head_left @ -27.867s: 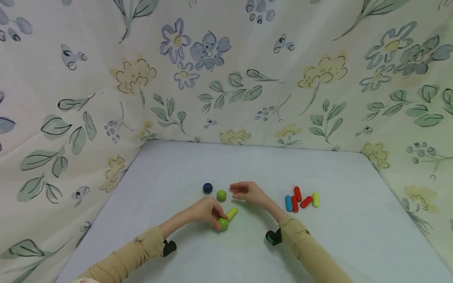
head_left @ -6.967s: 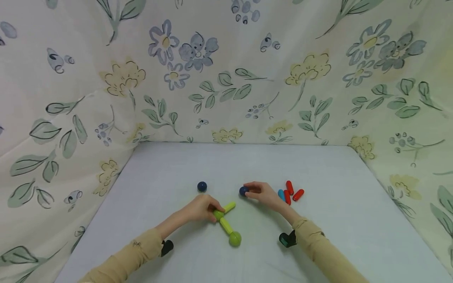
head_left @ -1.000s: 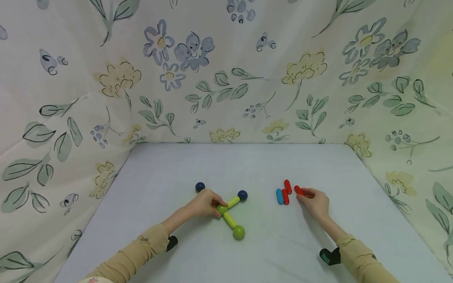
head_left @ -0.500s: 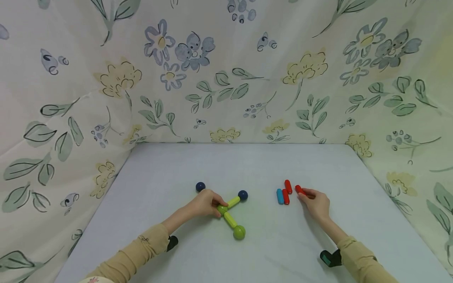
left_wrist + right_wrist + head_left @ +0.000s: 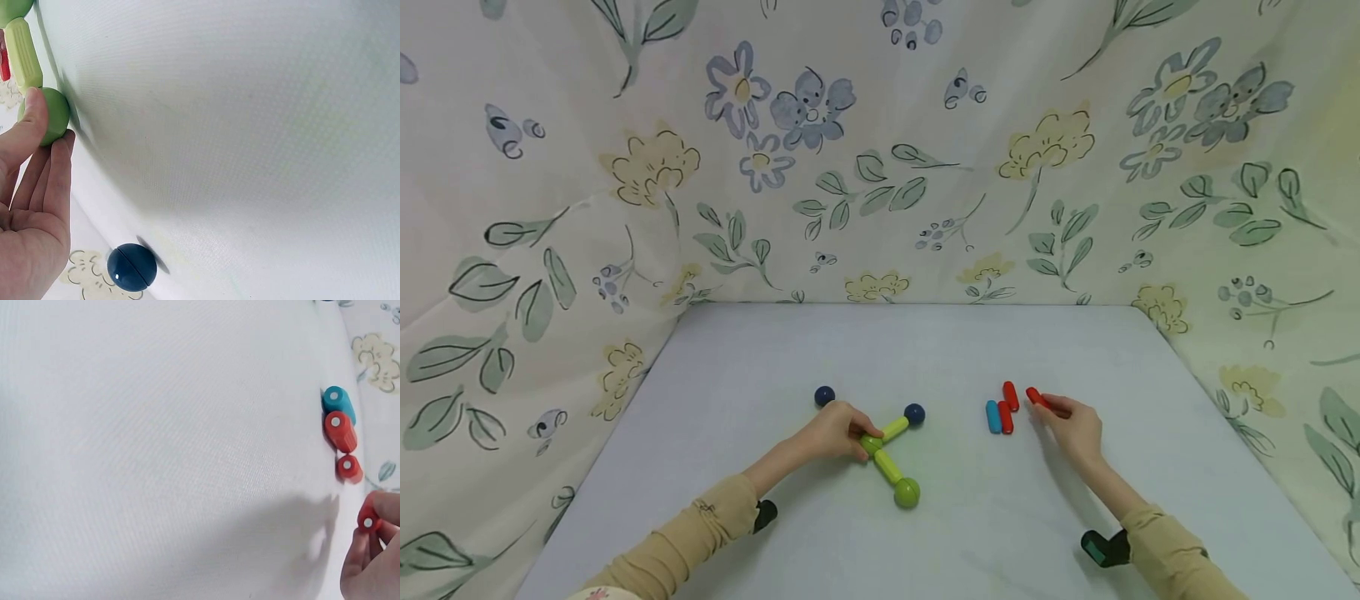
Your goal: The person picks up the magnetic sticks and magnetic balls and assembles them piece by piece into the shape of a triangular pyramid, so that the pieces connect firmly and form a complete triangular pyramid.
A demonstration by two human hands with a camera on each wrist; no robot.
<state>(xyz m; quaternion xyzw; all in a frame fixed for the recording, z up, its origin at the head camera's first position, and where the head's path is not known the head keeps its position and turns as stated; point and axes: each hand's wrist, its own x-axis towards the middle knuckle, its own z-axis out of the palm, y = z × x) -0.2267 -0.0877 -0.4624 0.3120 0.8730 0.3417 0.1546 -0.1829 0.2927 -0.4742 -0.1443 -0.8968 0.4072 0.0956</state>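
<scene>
My left hand [image 5: 837, 432] pinches a green ball [image 5: 55, 119] between thumb and fingers. Two yellow-green magnetic rods branch from that ball. One rod [image 5: 895, 429] runs to a dark blue ball [image 5: 914, 414]; the other rod [image 5: 888, 467] ends at a second green ball [image 5: 907, 492]. Over on the right, my right hand [image 5: 1075, 429] grips a red magnetic rod [image 5: 369, 511] by one end, its pale round tip showing in the right wrist view. Two more red rods [image 5: 1011, 396] and a blue rod [image 5: 993, 417] lie just left of it.
A loose dark blue ball [image 5: 824, 396] sits behind my left hand. The white tabletop [image 5: 760, 342] ends at a floral curtain [image 5: 880, 208] along the back and both sides. A black wrist camera [image 5: 1105, 548] hangs under the right forearm.
Over the last second the right hand has drawn the red rod slightly up and right. Since seven seconds ago, the dark blue ball has left that hand and joined the yellow-green rod.
</scene>
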